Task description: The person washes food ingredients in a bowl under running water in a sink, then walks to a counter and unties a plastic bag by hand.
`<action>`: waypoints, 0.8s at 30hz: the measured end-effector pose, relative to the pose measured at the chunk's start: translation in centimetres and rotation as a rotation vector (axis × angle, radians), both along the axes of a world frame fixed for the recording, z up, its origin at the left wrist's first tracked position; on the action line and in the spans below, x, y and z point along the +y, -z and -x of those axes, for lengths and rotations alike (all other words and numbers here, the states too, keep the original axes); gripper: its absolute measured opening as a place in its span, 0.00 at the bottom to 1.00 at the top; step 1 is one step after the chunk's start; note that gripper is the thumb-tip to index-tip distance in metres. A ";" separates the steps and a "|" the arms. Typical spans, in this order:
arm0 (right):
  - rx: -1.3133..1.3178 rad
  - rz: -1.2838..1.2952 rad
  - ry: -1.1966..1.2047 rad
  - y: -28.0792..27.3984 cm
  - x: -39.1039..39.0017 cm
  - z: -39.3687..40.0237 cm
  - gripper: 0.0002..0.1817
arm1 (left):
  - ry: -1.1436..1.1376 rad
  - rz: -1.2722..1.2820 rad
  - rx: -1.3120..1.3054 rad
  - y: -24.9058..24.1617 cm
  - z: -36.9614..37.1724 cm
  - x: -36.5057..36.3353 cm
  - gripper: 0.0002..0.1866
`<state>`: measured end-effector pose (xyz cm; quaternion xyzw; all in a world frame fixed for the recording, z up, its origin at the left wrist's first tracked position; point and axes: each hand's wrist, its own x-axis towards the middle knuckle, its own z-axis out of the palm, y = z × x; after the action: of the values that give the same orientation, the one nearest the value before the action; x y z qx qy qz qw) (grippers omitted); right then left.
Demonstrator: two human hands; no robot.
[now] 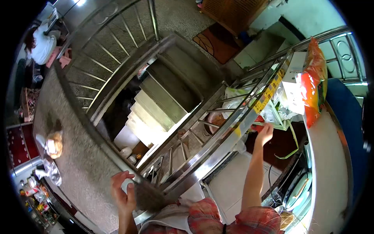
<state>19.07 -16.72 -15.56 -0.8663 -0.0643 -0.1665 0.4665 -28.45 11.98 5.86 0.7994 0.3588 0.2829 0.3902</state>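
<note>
Hands at a stainless-steel stair railing, seen from above

Nearest the camera, the left hand (124, 195) rests by the railing (218, 146), fingers loosely curled against a dark bristly object (149, 196), apparently a brush head, though a firm grasp cannot be confirmed. The railing's long axis runs diagonally up and right. Farther along, the right hand (265, 133) reaches up with fingers spread, touching white plastic bags (278, 111) hung at the rail; it is the nearer hand. Beyond hangs an orange bag (314, 82), long axis near-vertical.

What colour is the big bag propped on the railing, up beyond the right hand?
Orange-red with yellow patches, the bag shows best in the head view, above the right hand.
</note>
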 end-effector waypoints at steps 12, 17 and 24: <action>0.442 0.162 -0.113 -12.3 -14.9 56.2 0.09 | 0.509 0.105 -0.274 -1.9 20.9 -7.3 0.12; 0.215 0.323 -0.086 -16.5 -22.7 64.3 0.08 | 0.894 -0.014 -0.191 -4.1 21.1 -12.2 0.12; -0.027 -0.377 1.148 -20.1 -34.8 76.2 0.11 | 1.514 -0.026 0.016 -4.8 21.8 -22.3 0.18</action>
<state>-57.08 -51.51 4.50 -0.6628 0.4383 -0.4111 0.4467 -50.23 -10.30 10.67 0.8340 -0.2888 -0.0641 0.4657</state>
